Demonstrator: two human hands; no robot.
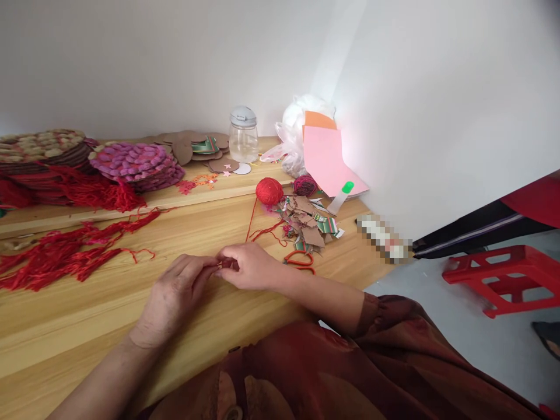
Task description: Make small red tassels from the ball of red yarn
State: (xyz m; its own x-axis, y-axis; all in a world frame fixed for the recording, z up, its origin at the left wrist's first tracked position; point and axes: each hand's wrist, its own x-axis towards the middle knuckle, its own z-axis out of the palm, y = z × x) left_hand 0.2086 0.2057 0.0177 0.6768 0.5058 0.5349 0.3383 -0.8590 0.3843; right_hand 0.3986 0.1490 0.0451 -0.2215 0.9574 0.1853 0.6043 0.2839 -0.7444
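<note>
Over the wooden table, my left hand [175, 291] and my right hand [247, 265] meet at the fingertips. Both are closed in a pinch; a tiny bit of something shows between them, too small to name. Behind my right hand lies a ball of red yarn [269, 191], with a loose red strand [251, 219] running down toward the hand. Orange-handled scissors [300, 258] rest just beyond my right wrist, partly under cardboard scraps [306, 219]. A dark purple yarn ball [304, 185] sits beside the red one.
Red tassels [79, 251] spread at the left, before stacked purple yarn-covered discs [135, 163]. Brown cardboard discs [181, 149], a lidded jar [244, 137], a plastic bag [291, 143] and pink paper [326, 157] stand along the wall. A red stool [507, 277] is at the right.
</note>
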